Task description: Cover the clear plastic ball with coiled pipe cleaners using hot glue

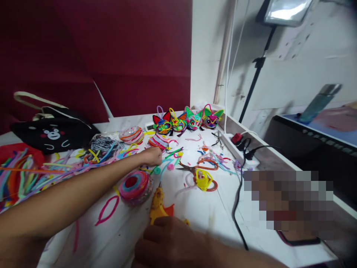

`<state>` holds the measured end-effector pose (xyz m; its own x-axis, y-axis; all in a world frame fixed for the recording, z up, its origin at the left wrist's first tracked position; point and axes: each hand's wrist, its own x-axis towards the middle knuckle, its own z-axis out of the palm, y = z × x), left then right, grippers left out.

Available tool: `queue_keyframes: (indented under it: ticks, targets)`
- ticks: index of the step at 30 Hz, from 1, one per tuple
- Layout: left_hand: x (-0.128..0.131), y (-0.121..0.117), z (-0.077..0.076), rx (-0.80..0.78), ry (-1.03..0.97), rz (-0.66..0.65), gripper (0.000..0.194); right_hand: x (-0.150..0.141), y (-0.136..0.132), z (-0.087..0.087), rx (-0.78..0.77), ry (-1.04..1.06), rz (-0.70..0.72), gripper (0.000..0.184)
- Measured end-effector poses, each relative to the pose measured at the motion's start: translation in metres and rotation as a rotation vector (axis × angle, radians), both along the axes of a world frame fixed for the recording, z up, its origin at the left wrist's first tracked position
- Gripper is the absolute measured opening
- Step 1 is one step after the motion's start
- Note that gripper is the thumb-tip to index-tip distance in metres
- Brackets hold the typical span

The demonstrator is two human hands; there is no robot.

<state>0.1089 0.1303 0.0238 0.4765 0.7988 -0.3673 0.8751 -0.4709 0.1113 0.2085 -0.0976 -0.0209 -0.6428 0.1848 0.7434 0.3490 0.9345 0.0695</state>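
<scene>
Yellow plastic pistol-shaped glue gun (pixel 157 204) grasped in R hand (pixel 169 242), nozzle (pixel 158 191) fwd, L hand (pixel 152 156) beyond it, L grip unclear.

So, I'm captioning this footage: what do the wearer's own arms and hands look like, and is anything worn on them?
The left hand and right hand are ungloved. The left forearm shows no sleeve, watch or bracelet; the right forearm also looks sleeveless. Blur hides whether any ring is worn.
</scene>
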Motion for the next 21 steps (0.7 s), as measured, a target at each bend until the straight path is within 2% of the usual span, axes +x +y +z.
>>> queue_keyframes:
  ticks: [3,6,9,12,15,21]
  targets:
    - [-0.002,0.001,0.009,-0.056,-0.129,0.003,0.020,0.001,-0.001,0.005,-0.015,0.041,0.003,0.026]
    - [-0.008,0.002,0.025,-0.078,-0.341,0.035,0.026,0.003,-0.002,0.007,-0.022,0.039,0.004,0.020]
    - [-0.015,0.001,0.042,-0.084,-0.580,0.118,0.025,0.005,-0.001,0.005,-0.050,-0.056,0.011,0.020]
    - [-0.022,-0.004,0.053,-0.121,-0.779,0.215,0.022,0.007,0.001,0.005,-0.095,-0.170,-0.012,0.021]
    - [-0.028,-0.013,0.056,-0.175,-0.923,0.279,0.022,0.009,0.004,0.007,-0.127,-0.153,-0.054,0.018]
    - [-0.045,-0.032,0.056,-0.263,-1.079,0.325,0.019,0.011,0.007,0.012,-0.225,0.047,-0.102,0.013]
